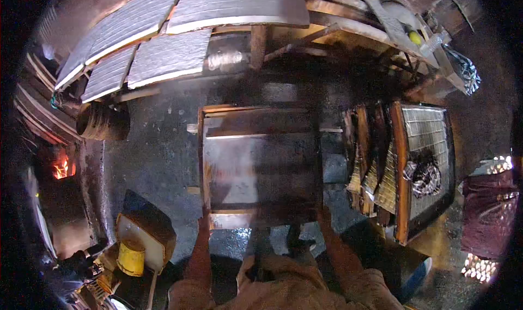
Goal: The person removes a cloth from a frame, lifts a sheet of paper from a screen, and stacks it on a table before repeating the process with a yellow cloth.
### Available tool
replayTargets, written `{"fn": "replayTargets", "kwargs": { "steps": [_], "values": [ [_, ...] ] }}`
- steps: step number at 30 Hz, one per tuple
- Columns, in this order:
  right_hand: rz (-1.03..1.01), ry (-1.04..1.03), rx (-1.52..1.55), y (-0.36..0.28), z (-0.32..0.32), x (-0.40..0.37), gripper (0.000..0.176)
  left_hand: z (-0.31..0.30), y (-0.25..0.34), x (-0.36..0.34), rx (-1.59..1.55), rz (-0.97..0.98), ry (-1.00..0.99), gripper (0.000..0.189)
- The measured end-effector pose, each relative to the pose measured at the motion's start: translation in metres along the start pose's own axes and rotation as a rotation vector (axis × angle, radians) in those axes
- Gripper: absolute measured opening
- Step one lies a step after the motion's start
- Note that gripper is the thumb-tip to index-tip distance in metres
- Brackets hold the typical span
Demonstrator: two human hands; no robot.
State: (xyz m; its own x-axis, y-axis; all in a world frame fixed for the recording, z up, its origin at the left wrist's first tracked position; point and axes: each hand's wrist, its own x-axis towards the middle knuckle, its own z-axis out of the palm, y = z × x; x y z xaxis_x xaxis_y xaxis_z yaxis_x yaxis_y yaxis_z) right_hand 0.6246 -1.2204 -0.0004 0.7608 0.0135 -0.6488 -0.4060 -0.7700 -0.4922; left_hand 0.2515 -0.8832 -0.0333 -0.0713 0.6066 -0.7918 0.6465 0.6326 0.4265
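Note:
A large rectangular wooden frame [260,111] with a pale, partly shiny surface lies in front of my body. My left hand [204,220] is at its near left corner, and my right hand [323,216] is at its near right corner. Both hands appear closed around the frame's side edges, though the fingers are dark and small. Steam or glare blurs the left part of the surface. Under the near edge, wet floor shows between my arms.
Ribbed sheets [234,5] rest on a wooden rack across the back. Several upright mesh frames [427,130] lean at the right. A fire [64,168] burns at the far left, with a barrel-like container [102,121] nearby. A yellow bucket [131,257] stands at lower left.

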Motion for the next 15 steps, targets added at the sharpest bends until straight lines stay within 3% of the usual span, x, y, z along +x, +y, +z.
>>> {"fn": "replayTargets", "kwargs": {
  "steps": [3,15],
  "values": [
    [-0.008,0.015,0.003,0.001,0.012,0.013,0.048,-0.001,0.014,-0.008,-0.062,-0.055,-0.037,0.045],
    [-0.05,-0.1,0.07,0.007,-0.006,0.017,0.042,0.001,-0.01,0.016,-0.119,0.027,0.043,0.035]
  ]
}}
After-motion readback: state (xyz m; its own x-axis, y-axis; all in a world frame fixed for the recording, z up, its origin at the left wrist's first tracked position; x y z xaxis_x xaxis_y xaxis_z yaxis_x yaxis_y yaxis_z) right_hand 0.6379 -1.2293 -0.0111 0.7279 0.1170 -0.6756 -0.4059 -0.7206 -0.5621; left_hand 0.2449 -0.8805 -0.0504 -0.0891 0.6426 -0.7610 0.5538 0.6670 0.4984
